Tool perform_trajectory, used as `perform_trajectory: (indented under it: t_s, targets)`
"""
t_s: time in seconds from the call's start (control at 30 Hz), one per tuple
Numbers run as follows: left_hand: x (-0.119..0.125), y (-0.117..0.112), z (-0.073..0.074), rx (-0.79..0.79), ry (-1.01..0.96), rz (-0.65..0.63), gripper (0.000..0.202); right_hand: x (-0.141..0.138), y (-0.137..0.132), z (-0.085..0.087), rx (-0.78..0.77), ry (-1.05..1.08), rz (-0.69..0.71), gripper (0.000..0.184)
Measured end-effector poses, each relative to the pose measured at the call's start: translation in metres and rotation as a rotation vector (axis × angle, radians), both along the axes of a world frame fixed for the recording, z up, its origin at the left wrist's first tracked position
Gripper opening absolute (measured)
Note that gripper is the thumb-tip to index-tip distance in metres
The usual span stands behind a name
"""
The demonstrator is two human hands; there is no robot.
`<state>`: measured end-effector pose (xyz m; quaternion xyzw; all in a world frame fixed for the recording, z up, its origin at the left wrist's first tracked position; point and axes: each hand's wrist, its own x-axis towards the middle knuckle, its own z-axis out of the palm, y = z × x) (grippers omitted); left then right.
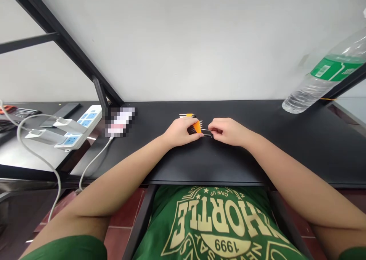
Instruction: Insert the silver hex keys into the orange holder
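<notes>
While the left hand (183, 133) wraps around the orange holder (197, 127), half closed on it, the right hand (228, 131) is just right of that holder, fingers curled in, pinching a thin metal key (206, 130); whether the key's other end is in the holder, I can't tell. Bright orange, this holder, with slim metal keys (183, 116) poking out of it and the black desk (177, 168) beneath. Nearer than the holder, smooth desk runs to the front edge (206, 183); beyond it, more desk, then the white wall (200, 42). Right of it the surface stretches wide, up to a tall bottle (326, 75); left of it, a pixelated phone-like thing (120, 122), then a white power strip (81, 128), both well apart from the hands.
</notes>
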<state>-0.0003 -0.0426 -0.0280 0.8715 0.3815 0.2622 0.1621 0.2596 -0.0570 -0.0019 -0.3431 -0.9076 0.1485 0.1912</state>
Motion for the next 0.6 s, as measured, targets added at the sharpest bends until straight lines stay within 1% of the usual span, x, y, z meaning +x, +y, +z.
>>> perform_trajectory:
  t_s: [0.07, 0.23, 0.3, 0.37, 0.43, 0.53, 0.6]
  targets:
    - [0.0, 0.0, 0.0, 0.006, 0.011, 0.006, 0.035, 0.001, -0.001, 0.001, 0.036, -0.03, 0.004, 0.014]
    - [0.0, -0.002, 0.001, 0.033, 0.083, -0.011, 0.037, 0.002, -0.006, 0.003, 0.203, -0.128, -0.01, 0.022]
    - [0.001, -0.003, 0.001, 0.048, 0.108, -0.027, 0.039, 0.0, -0.008, 0.001, 0.23, -0.135, -0.009, 0.025]
    - [0.002, -0.004, 0.0, 0.066, 0.107, -0.035, 0.039, -0.004, -0.008, -0.002, 0.218, -0.09, 0.005, 0.025]
    - [0.003, -0.005, 0.0, 0.07, 0.09, -0.034, 0.038, -0.008, -0.008, -0.007, 0.174, -0.001, 0.026, 0.022]
    - [0.004, -0.006, 0.002, 0.052, 0.059, -0.03, 0.033, -0.015, -0.007, -0.012, 0.068, 0.155, 0.033, 0.019]
    - [0.005, -0.007, 0.003, 0.043, 0.037, -0.042, 0.029, -0.02, -0.008, -0.013, -0.008, 0.218, 0.03, 0.016]
